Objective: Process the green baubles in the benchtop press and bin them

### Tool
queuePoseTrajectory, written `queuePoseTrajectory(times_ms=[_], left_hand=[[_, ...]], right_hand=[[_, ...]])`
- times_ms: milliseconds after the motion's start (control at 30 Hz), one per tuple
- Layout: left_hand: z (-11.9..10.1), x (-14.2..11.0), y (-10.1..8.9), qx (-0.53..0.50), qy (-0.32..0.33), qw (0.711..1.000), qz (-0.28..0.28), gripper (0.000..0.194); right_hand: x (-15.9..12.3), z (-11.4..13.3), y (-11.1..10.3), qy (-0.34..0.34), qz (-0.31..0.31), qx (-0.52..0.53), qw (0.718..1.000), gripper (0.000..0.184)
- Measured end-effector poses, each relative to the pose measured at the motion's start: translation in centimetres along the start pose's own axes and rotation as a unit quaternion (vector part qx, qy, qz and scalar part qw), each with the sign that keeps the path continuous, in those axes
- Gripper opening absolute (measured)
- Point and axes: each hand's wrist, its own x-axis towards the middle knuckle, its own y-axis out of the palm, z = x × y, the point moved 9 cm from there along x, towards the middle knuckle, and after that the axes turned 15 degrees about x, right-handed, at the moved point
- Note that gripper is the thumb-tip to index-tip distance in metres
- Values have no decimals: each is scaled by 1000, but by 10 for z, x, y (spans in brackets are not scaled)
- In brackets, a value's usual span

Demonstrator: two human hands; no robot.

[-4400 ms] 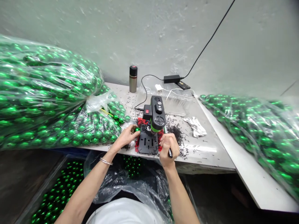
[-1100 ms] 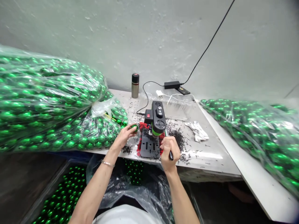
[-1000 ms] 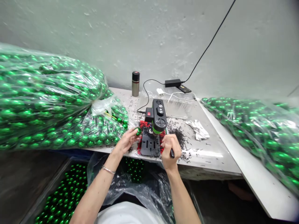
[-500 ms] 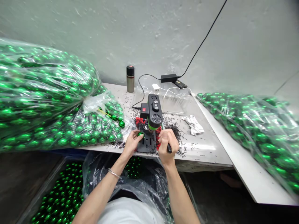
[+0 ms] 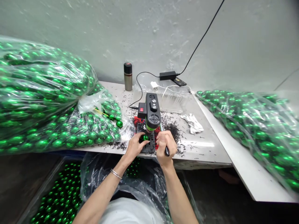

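Note:
In the head view a small black bench press machine [image 5: 153,109] with a red switch stands on the table. My left hand [image 5: 135,146] is at its base plate, with thumb and forefinger curved around a shiny green ball [image 5: 145,137] under the machine's head. The fingertips appear to touch the ball's sides. My right hand [image 5: 166,146] is wrapped in a fist around the machine's lever handle [image 5: 167,151], whose black end sticks out below the fist. Red bits [image 5: 157,133] lie around the base, partly hidden by the machine and my hand.
Large clear bags of green balls lie at left [image 5: 46,93] and right [image 5: 247,124]. Small black pieces [image 5: 171,127] litter the table around a white glove [image 5: 192,123]. Behind stand a flask [image 5: 128,77] and a power adapter [image 5: 167,75]. Below the edge is a ball-filled bin [image 5: 58,193].
My left hand has moved slightly right and its thumb and forefinger are spread wider around the green ball, which now sits beneath the machine's head. My right hand keeps its grip on the lever.

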Motion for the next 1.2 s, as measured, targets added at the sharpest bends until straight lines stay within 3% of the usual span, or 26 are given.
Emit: queuePoseTrajectory(times_ms=[133,467,667,800,967,1100,1200], left_hand=[[-1,1,-1,40,25,998,-33,29],[-1,-1,3,44,62,997,-35,32],[-2,-2,4,55,66,996,-37,29],[-2,-2,4,58,71,995,-41,31],[0,0,5,58,69,995,-51,32],[-2,0,5,58,68,995,-52,33],[-5,-13,0,61,75,994,-59,32]], right_hand=[[-2,0,1,-3,8,-9,1000,28],[-36,-19,4,-58,20,-20,998,28],[-52,-33,2,-66,-33,-13,997,30],[-55,-36,3,-81,-27,-10,996,30],[-55,-32,10,-99,41,-43,993,28],[-38,-20,2,-71,6,-9,997,29],[-15,-11,-2,-17,-7,10,1000,29]])
